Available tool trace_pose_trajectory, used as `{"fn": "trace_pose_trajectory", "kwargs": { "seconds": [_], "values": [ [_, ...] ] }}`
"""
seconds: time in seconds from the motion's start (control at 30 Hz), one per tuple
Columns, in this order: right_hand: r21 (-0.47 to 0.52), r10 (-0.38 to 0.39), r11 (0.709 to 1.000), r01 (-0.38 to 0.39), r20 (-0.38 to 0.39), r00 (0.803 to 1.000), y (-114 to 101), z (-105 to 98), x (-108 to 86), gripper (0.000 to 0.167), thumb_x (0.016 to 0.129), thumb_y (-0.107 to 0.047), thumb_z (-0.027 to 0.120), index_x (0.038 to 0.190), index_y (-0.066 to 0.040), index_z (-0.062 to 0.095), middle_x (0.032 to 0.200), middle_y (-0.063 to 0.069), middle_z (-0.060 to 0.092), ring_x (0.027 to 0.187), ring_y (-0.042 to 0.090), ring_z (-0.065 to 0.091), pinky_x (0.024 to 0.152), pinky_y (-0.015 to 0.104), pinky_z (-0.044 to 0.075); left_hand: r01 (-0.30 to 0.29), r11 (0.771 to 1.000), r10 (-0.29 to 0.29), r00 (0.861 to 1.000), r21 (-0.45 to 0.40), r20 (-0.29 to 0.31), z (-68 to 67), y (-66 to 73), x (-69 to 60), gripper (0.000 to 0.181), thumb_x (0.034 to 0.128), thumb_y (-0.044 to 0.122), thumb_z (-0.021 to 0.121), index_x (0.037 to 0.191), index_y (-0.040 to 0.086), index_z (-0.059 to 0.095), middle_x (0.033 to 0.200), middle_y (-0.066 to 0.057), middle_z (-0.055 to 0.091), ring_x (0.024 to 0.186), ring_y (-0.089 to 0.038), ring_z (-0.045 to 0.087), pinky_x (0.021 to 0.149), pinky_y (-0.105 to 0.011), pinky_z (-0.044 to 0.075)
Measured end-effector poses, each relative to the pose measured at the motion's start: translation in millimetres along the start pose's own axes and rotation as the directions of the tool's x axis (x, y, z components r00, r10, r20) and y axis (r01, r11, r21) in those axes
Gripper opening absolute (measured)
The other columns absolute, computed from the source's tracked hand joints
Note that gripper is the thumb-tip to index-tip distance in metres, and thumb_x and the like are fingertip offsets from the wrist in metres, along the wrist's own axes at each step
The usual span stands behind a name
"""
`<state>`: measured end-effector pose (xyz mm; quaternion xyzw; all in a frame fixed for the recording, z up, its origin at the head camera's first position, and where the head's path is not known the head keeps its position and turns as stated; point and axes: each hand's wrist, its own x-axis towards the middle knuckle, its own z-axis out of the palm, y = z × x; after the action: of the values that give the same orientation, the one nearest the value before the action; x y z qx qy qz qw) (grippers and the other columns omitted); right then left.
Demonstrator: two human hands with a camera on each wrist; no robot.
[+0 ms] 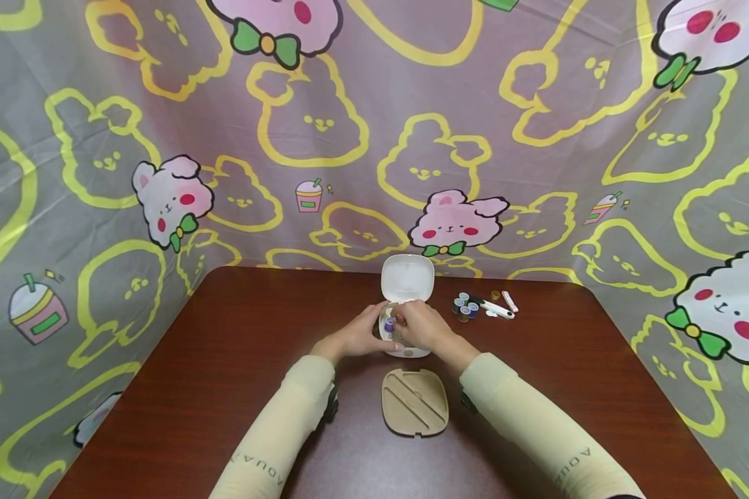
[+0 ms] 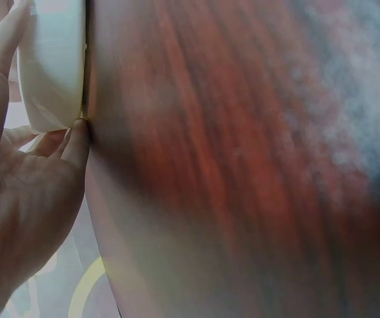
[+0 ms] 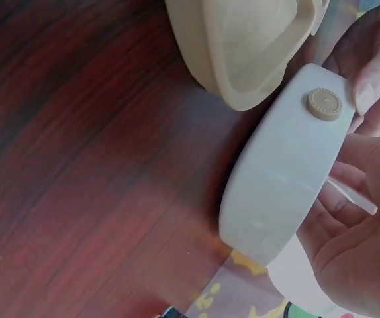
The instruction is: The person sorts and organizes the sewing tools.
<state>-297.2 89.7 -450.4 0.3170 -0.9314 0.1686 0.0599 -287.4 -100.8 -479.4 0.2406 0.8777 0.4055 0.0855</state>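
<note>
A white lidded box (image 3: 283, 165) stands on the table, its lid (image 1: 408, 277) raised at the back and a round tan button (image 3: 324, 104) on its front. My left hand (image 1: 360, 334) grips the box at its left side, thumb along the front and fingers round the edge. Over the box's right part, my right hand (image 1: 426, 326) reaches in with bent fingers; whether they hold anything is hidden. A thin white piece (image 3: 353, 195) shows beside that palm. Inside, near the left fingers, is a small purple spool (image 1: 390, 324).
A tan tray with diagonal grooves (image 1: 415, 402) lies in front of the box. To the right sit several thread spools (image 1: 465, 306), a white-and-black slim tool (image 1: 496, 308), a pale pink strip (image 1: 510, 301) and a small yellowish ring (image 1: 496, 295). Patterned cloth (image 1: 349, 138) hangs around the table.
</note>
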Motion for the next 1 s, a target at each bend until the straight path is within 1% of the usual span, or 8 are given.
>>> {"fn": "trace_pose_trajectory", "kwargs": {
  "seconds": [0.13, 0.2, 0.3, 0.37, 0.43, 0.57, 0.7, 1.0],
  "values": [
    [0.021, 0.019, 1.000, -0.019, -0.001, 1.000, 0.2, -4.0, -2.1, 0.021, 0.088, -0.009, 0.073, 0.072, -0.017, 0.060, 0.062, -0.007, 0.053, 0.061, 0.015, 0.050, 0.052, 0.033, 0.039, 0.013, 1.000, -0.013, 1.000, 0.006, -0.001, 0.5, 0.5, -1.3, 0.100, 0.0830, 0.038, 0.087, 0.161, 0.013, 0.030, 0.154, -0.014, 0.037, 0.143, -0.028, 0.036, 0.120, -0.047, 0.030],
    [0.035, 0.034, 0.999, -0.034, 0.001, 0.999, 0.6, -6.4, -3.6, 0.019, 0.087, -0.009, 0.073, 0.073, -0.016, 0.063, 0.064, -0.006, 0.058, 0.063, 0.016, 0.053, 0.053, 0.035, 0.042, 0.021, 1.000, -0.021, 1.000, 0.005, -0.002, 0.4, 1.5, -2.0, 0.100, 0.0828, 0.038, 0.087, 0.161, 0.013, 0.029, 0.154, -0.015, 0.037, 0.144, -0.029, 0.036, 0.120, -0.047, 0.030],
    [0.035, 0.055, 0.998, -0.055, 0.004, 0.998, 2.1, -9.9, -6.6, 0.002, 0.088, -0.010, 0.073, 0.087, -0.012, 0.073, 0.080, -0.002, 0.069, 0.074, 0.018, 0.063, 0.062, 0.039, 0.052, 0.033, 0.999, -0.033, 0.999, 0.001, -0.002, 0.2, 2.1, -2.2, 0.101, 0.0829, 0.039, 0.087, 0.161, 0.013, 0.028, 0.155, -0.015, 0.037, 0.143, -0.029, 0.038, 0.119, -0.048, 0.031],
    [0.034, 0.072, 0.997, -0.072, 0.007, 0.997, 3.6, -11.9, -8.9, 0.011, 0.090, -0.012, 0.073, 0.099, -0.009, 0.077, 0.092, 0.003, 0.073, 0.083, 0.021, 0.067, 0.070, 0.043, 0.056, 0.036, 0.999, -0.036, 0.999, 0.003, 0.002, 0.0, 2.3, -2.3, 0.101, 0.0831, 0.039, 0.086, 0.161, 0.013, 0.028, 0.155, -0.015, 0.037, 0.143, -0.029, 0.038, 0.119, -0.047, 0.031],
    [0.025, 0.086, 0.996, -0.086, 0.003, 0.996, 5.9, -13.6, -11.3, 0.019, 0.091, -0.014, 0.073, 0.108, -0.007, 0.077, 0.101, 0.006, 0.074, 0.090, 0.022, 0.069, 0.076, 0.044, 0.058, 0.038, 0.999, -0.038, 0.999, 0.002, 0.005, 0.2, 2.0, -2.1, 0.101, 0.0835, 0.038, 0.086, 0.161, 0.012, 0.027, 0.155, -0.016, 0.036, 0.143, -0.029, 0.038, 0.119, -0.047, 0.031],
    [0.002, 0.096, 0.995, -0.096, -0.017, 0.995, 11.0, -15.6, -14.7, 0.021, 0.091, -0.015, 0.073, 0.110, -0.007, 0.077, 0.103, 0.006, 0.071, 0.089, 0.022, 0.066, 0.076, 0.045, 0.057, 0.048, 0.999, -0.048, 0.999, 0.005, 0.012, 0.4, 1.7, -2.4, 0.102, 0.0838, 0.038, 0.086, 0.162, 0.012, 0.026, 0.157, -0.015, 0.034, 0.143, -0.029, 0.037, 0.120, -0.047, 0.030],
    [-0.013, 0.084, 0.996, -0.085, -0.032, 0.996, 16.0, -15.5, -15.7, 0.023, 0.090, -0.016, 0.074, 0.112, -0.007, 0.077, 0.103, 0.007, 0.070, 0.087, 0.022, 0.065, 0.076, 0.044, 0.057, 0.057, 0.998, -0.057, 0.998, 0.000, 0.006, 0.0, 2.2, -2.8, 0.102, 0.0834, 0.038, 0.086, 0.162, 0.014, 0.026, 0.157, -0.015, 0.034, 0.143, -0.029, 0.037, 0.120, -0.047, 0.030],
    [0.001, 0.092, 0.996, -0.092, -0.012, 0.996, 20.2, -14.9, -15.6, 0.029, 0.088, -0.016, 0.077, 0.116, -0.006, 0.075, 0.103, 0.009, 0.069, 0.081, 0.021, 0.062, 0.074, 0.041, 0.056, 0.063, 0.998, -0.063, 0.998, -0.007, 0.009, 0.2, 4.5, -3.8, 0.102, 0.0835, 0.039, 0.086, 0.162, 0.014, 0.025, 0.158, -0.015, 0.033, 0.143, -0.029, 0.037, 0.120, -0.048, 0.030]
  ]
}}
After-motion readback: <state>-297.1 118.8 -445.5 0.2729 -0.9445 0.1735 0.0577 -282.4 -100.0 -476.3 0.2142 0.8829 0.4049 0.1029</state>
